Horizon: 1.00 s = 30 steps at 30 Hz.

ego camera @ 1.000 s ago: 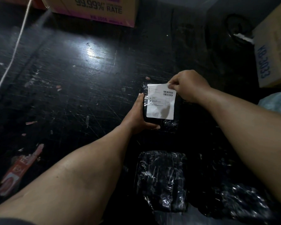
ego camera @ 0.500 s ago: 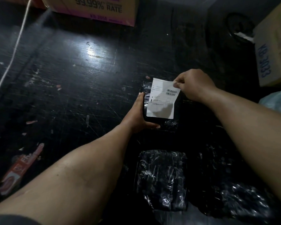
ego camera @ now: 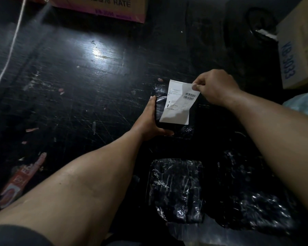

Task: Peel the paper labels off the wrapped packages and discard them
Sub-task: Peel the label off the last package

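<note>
Here, the right hand (ego camera: 214, 87) pinches the top corner of the paper label (ego camera: 178, 105), lifted partly off the black wrapped package (ego camera: 160, 102). The left hand (ego camera: 150, 121) grips that package's near-left edge on the dark scratched floor (ego camera: 69, 82). Two more wrapped packages (ego camera: 176, 190) lie nearer the person.

Dim scene, overhead glare on floor (ego camera: 96, 52), edges perhaps blurred.

head-worn view, looking steeply down, close over dark floor (ego camera: 78, 96)
</note>
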Each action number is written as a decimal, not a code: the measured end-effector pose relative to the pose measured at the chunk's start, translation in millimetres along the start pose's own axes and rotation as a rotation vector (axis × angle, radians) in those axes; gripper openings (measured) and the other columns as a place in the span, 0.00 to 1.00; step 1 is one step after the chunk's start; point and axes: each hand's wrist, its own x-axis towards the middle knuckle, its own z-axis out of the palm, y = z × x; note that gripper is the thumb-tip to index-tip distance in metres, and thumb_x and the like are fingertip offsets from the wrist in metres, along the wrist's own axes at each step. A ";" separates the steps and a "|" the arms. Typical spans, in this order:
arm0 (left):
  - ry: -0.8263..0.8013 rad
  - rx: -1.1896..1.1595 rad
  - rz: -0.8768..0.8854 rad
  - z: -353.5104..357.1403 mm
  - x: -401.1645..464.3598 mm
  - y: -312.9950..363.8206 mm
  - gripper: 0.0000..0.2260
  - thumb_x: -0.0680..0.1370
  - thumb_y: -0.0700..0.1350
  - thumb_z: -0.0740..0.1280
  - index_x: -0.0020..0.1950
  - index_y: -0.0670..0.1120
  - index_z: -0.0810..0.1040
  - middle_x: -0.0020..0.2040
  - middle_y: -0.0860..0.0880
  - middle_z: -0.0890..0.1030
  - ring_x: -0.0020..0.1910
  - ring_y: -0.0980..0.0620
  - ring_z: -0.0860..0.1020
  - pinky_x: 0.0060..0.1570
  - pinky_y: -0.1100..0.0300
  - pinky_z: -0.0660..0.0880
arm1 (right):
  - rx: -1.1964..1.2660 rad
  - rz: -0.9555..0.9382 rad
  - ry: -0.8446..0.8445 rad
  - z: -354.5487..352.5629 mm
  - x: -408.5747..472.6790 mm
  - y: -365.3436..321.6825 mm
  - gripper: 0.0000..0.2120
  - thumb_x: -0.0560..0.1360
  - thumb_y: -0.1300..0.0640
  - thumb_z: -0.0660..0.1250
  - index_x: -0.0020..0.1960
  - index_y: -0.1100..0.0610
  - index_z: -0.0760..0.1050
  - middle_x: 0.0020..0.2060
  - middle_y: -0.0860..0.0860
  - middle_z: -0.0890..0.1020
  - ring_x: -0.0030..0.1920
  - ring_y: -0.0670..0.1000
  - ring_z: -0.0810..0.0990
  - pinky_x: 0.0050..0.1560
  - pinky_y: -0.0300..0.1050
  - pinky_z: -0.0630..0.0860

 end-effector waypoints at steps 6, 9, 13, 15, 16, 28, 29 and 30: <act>-0.008 -0.003 -0.018 0.5 1.3 -0.8 0.69 0.51 0.62 0.85 0.81 0.57 0.45 0.82 0.51 0.55 0.79 0.52 0.59 0.75 0.48 0.63 | 0.002 0.019 -0.005 1.5 -2.6 7.1 0.03 0.76 0.49 0.68 0.46 0.46 0.81 0.43 0.45 0.81 0.54 0.52 0.79 0.65 0.57 0.69; -0.007 0.015 -0.009 -0.2 1.6 -0.3 0.69 0.53 0.60 0.86 0.82 0.54 0.45 0.83 0.52 0.53 0.80 0.52 0.56 0.77 0.50 0.60 | -0.005 0.015 0.016 3.1 -5.0 10.6 0.05 0.76 0.49 0.68 0.48 0.47 0.81 0.48 0.47 0.84 0.56 0.53 0.79 0.66 0.56 0.66; -0.009 0.024 -0.011 -0.3 2.1 -0.3 0.69 0.54 0.59 0.86 0.82 0.53 0.45 0.83 0.51 0.52 0.80 0.51 0.55 0.77 0.49 0.59 | 0.049 -0.012 0.002 2.3 -5.5 13.1 0.03 0.75 0.48 0.69 0.46 0.46 0.81 0.46 0.47 0.84 0.53 0.52 0.80 0.63 0.55 0.71; -0.008 0.030 -0.014 -0.3 2.3 -0.3 0.69 0.53 0.60 0.86 0.82 0.54 0.44 0.82 0.50 0.54 0.79 0.51 0.57 0.77 0.48 0.61 | 0.096 -0.057 -0.032 -2.1 -6.5 15.9 0.03 0.75 0.49 0.70 0.46 0.46 0.81 0.45 0.46 0.84 0.50 0.50 0.81 0.57 0.52 0.76; -0.008 0.030 -0.016 -0.5 1.9 0.0 0.69 0.53 0.60 0.85 0.82 0.54 0.44 0.82 0.50 0.55 0.79 0.51 0.58 0.76 0.48 0.61 | 0.105 -0.079 -0.047 -4.9 -7.7 17.1 0.03 0.75 0.49 0.70 0.47 0.46 0.82 0.45 0.46 0.84 0.49 0.50 0.81 0.56 0.50 0.76; 0.003 0.053 0.015 -1.2 -0.5 1.5 0.68 0.55 0.60 0.85 0.83 0.50 0.44 0.83 0.51 0.49 0.80 0.53 0.52 0.78 0.57 0.54 | 0.104 -0.117 -0.043 -12.4 -24.2 28.8 0.02 0.73 0.48 0.71 0.42 0.43 0.80 0.34 0.38 0.79 0.46 0.47 0.80 0.64 0.59 0.71; 0.006 0.056 0.020 -1.4 -0.9 1.3 0.68 0.55 0.60 0.85 0.83 0.50 0.44 0.83 0.51 0.49 0.80 0.53 0.52 0.78 0.57 0.54 | 0.103 -0.104 -0.042 -12.9 -26.2 30.6 0.01 0.73 0.48 0.71 0.42 0.43 0.81 0.34 0.39 0.80 0.47 0.47 0.80 0.64 0.58 0.70; 0.008 0.055 0.024 -1.5 -1.5 1.4 0.68 0.55 0.60 0.85 0.83 0.50 0.44 0.83 0.51 0.49 0.80 0.54 0.52 0.78 0.57 0.54 | 0.100 -0.093 -0.039 -13.1 -28.2 32.2 0.01 0.73 0.48 0.71 0.44 0.44 0.81 0.36 0.40 0.81 0.48 0.48 0.80 0.64 0.58 0.70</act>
